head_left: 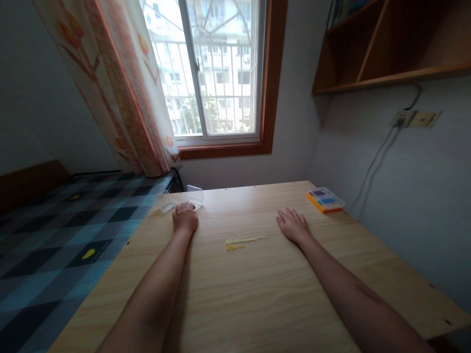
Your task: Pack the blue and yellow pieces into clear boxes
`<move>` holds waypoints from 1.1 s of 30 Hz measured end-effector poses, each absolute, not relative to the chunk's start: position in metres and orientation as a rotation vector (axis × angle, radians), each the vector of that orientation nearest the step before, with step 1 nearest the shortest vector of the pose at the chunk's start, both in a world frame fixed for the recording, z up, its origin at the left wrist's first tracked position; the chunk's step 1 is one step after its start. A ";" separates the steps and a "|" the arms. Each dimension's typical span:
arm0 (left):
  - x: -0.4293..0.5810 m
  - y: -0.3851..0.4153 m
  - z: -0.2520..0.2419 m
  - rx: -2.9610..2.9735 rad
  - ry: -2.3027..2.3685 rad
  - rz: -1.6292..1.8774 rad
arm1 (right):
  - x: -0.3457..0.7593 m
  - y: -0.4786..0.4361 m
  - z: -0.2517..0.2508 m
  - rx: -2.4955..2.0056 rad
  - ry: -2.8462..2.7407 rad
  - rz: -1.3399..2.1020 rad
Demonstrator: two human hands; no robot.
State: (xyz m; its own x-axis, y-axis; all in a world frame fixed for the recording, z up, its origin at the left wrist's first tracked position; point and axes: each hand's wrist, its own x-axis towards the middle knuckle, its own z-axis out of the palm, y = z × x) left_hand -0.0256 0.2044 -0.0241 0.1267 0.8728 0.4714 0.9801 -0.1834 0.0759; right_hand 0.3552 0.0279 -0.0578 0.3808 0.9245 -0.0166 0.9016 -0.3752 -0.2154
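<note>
Both my forearms stretch out over a light wooden table point(257, 294). My left hand point(185, 217) is curled, knuckles up, at the far left edge, touching a small clear plastic box point(194, 198); whether its fingers grip the box is hidden. My right hand point(292, 224) lies flat on the table with fingers spread, holding nothing. Between the hands lie two short rows of tiny yellow pieces point(245, 241), the farther row longer than the nearer.
An orange-based case with a clear lid and blue parts point(326, 199) sits at the far right corner near the wall. A bed with a checked blue cover point(55, 235) adjoins the table's left side. A window with a curtain point(121, 88) stands beyond.
</note>
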 end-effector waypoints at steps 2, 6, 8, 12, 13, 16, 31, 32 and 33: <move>-0.025 0.204 -0.022 -2.171 -1.809 -0.619 | 0.355 0.029 -0.057 -2.465 -1.645 0.199; -0.024 0.198 -0.018 -2.163 -1.793 -0.651 | 0.354 0.030 -0.055 -2.462 -1.652 0.202; -0.024 0.192 -0.016 -2.149 -1.773 -0.677 | 0.354 0.030 -0.055 -2.463 -1.652 0.204; -0.022 0.173 -0.014 -2.179 -1.679 -0.704 | 0.354 0.031 -0.053 -2.473 -1.652 0.209; -0.022 0.167 -0.013 -2.196 -1.651 -0.704 | 0.353 0.031 -0.052 -2.475 -1.653 0.209; -0.022 0.148 -0.012 -2.250 -1.574 -0.697 | 0.352 0.030 -0.050 -2.482 -1.651 0.199; -0.027 0.056 -0.006 -2.477 -1.285 -0.766 | 0.340 0.017 -0.051 -2.538 -1.548 0.173; -0.027 0.053 -0.001 -2.529 -1.231 -0.753 | 0.340 0.015 -0.051 -2.528 -1.542 0.174; -0.027 0.050 0.004 -2.576 -1.178 -0.743 | 0.339 0.014 -0.051 -2.514 -1.538 0.175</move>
State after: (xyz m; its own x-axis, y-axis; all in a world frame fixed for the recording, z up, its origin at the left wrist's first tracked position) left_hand -0.0268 0.0501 0.0037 0.5526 0.6460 0.5266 0.7533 -0.6574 0.0159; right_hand 0.3394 0.0137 -0.0509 0.4554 0.8903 -0.0020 0.8680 -0.4445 -0.2215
